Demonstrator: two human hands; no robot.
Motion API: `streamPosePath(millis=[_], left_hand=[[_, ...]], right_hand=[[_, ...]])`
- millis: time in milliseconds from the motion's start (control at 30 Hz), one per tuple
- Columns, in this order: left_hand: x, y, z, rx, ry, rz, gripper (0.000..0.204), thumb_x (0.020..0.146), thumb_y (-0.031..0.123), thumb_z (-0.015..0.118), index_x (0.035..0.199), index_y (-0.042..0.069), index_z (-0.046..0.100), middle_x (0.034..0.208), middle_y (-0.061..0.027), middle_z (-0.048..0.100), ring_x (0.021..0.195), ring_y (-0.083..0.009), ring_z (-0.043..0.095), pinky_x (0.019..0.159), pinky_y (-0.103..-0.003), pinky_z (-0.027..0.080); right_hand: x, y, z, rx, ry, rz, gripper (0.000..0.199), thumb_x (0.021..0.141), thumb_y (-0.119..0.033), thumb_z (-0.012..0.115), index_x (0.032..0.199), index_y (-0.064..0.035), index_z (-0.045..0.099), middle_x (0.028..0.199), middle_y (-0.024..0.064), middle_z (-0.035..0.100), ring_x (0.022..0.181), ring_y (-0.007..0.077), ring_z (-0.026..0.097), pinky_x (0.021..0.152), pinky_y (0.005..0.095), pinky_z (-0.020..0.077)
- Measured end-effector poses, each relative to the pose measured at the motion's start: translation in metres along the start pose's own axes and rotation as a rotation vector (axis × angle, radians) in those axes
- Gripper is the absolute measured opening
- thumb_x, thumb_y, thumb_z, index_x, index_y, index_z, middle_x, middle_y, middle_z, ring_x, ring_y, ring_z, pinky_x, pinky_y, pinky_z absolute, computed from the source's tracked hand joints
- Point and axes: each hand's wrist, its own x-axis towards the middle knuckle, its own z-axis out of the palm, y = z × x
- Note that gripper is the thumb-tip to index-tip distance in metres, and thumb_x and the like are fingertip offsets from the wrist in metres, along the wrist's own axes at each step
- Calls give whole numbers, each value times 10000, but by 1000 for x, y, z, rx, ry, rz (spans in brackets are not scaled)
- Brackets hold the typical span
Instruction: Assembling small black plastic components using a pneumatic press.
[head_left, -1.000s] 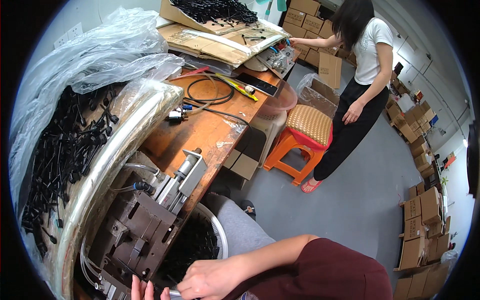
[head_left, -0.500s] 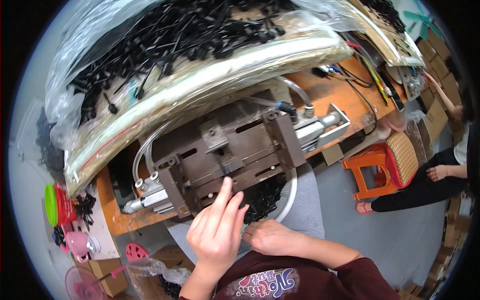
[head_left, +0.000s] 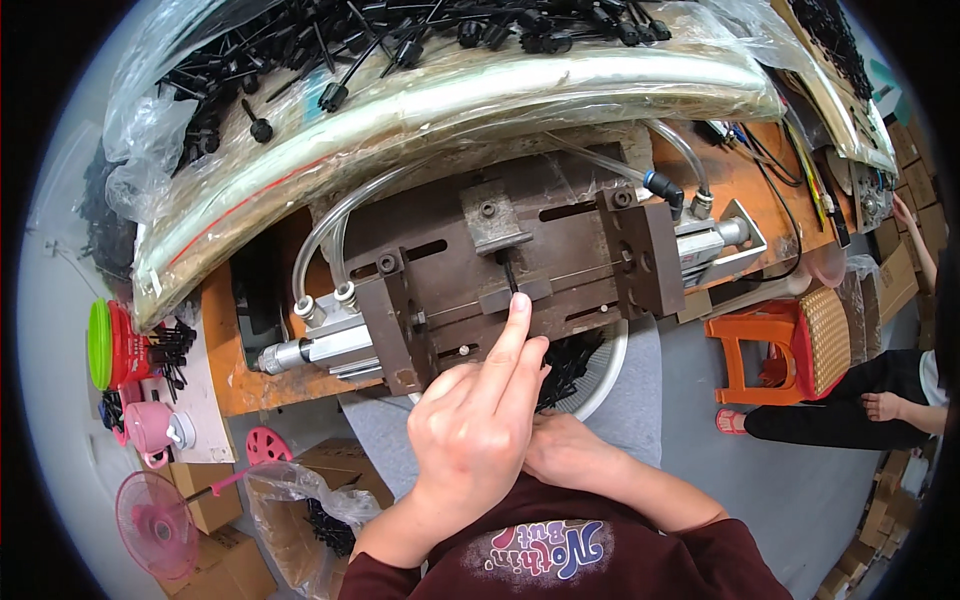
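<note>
My left hand (head_left: 472, 425) is raised over the front of a brown metal fixture (head_left: 450, 297), index finger stretched out and the other fingers partly bent. Its index fingertip meets the near end of a thin black rod (head_left: 509, 270), which lies in a small block below the central metal clamp (head_left: 489, 212). Close to my body, my right hand (head_left: 572, 452) is curled beside a white basket (head_left: 610, 375) of black parts (head_left: 570, 372). My left hand covers most of its fingers, so whatever they hold is hidden.
Pneumatic cylinders (head_left: 335, 350) with clear hoses flank the fixture on an orange bench (head_left: 240, 395). Behind it, a plastic-wrapped padded edge (head_left: 450, 95) borders a heap of black rod parts (head_left: 410, 50). An orange stool (head_left: 740, 350) and a seated person (head_left: 850, 405) are at right; a pink fan (head_left: 157, 525) stands lower left.
The view has shifted, so the fixture appears larger and higher. My left index finger has come onto the black rod, and my left hand now covers more of my right hand.
</note>
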Motion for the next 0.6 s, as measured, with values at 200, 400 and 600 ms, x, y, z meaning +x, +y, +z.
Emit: streamPosePath(millis=[200,400,600], left_hand=[[0,2,-5,44,-44,-30,238,669,82,768,892,42,697,1147,-112,667,510,-152,559,491,-241,436],[1,4,-5,43,-67,-40,215,686,100,761,882,41,695,1141,-108,670,475,-151,546,470,-242,432],[0,0,-6,-11,-53,-53,215,690,100,758,888,46,694,1143,-105,668,490,-154,573,478,-242,452]], right_hand=[[8,5,-9,-56,73,25,163,718,-113,606,865,-44,587,840,92,597,807,249,620,716,355,479],[9,7,-17,-81,135,76,317,676,-139,699,955,-43,584,860,72,585,829,248,612,723,363,478],[10,-28,-76,2,203,52,275,707,-159,744,913,-36,610,888,77,617,794,229,623,696,343,494]])
